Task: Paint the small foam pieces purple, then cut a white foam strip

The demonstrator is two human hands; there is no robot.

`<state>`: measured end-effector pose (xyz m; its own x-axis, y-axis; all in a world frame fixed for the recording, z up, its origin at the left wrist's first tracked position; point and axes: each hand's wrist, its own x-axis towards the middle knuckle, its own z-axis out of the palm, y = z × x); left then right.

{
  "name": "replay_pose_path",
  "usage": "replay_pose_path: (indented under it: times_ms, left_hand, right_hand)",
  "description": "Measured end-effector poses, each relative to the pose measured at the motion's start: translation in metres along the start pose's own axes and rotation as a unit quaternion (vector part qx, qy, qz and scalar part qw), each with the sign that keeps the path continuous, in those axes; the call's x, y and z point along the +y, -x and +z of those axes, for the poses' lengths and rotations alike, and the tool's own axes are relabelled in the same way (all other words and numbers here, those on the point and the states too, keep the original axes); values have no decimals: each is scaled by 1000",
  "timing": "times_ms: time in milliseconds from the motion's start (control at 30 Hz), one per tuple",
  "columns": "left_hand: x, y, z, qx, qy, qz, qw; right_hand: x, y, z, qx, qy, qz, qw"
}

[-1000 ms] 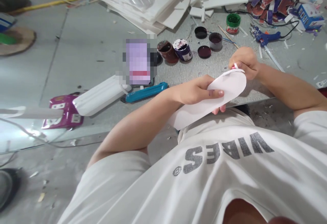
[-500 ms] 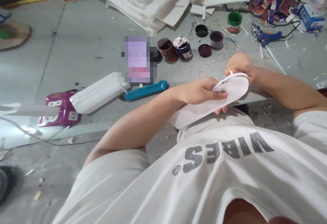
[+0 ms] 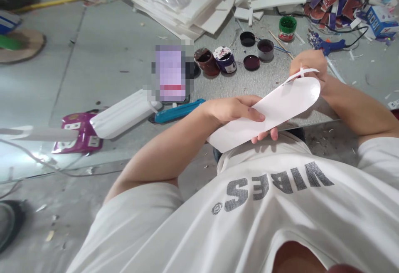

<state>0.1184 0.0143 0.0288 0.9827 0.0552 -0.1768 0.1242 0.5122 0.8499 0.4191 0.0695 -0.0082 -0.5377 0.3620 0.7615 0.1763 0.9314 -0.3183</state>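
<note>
Left hand (image 3: 237,113): clamped on white rounded card cutout (image 3: 280,106), held before the chest. Right hand (image 3: 308,67): closed at its 1 o'clock rim (tool hidden), thin white offcut strip (image 3: 307,72) curling off. Step, apparently: edge trimming; continuing calls for steady turning. Teal utility knife (image 3: 179,111) at 9 o'clock.

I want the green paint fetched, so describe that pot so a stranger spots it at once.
Start at the grey textured mat on the floor. A loose row of small paint pots stands along its far side; the green pot is rightmost, just left of the blue glue gun. It alone is green; its neighbours are dark red or purple.
</note>
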Motion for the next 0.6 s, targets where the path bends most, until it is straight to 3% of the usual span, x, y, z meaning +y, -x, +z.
replay_pose_path:
  times_ms: [100, 333, 600]
  left_hand:
    - [4, 2, 2, 16, -6, -7, 1000]
    - [5, 1, 3, 19, -52, -25, 998]
    - [6, -4, 6, 12, -90, -18, 996]
  right_hand:
    - [-2, -2, -6, 11, 2, -4, 1000]
    - [2, 8, -13, -118, 37, 83, 989]
    - [1, 7, 0, -125, 10, 111, 986]
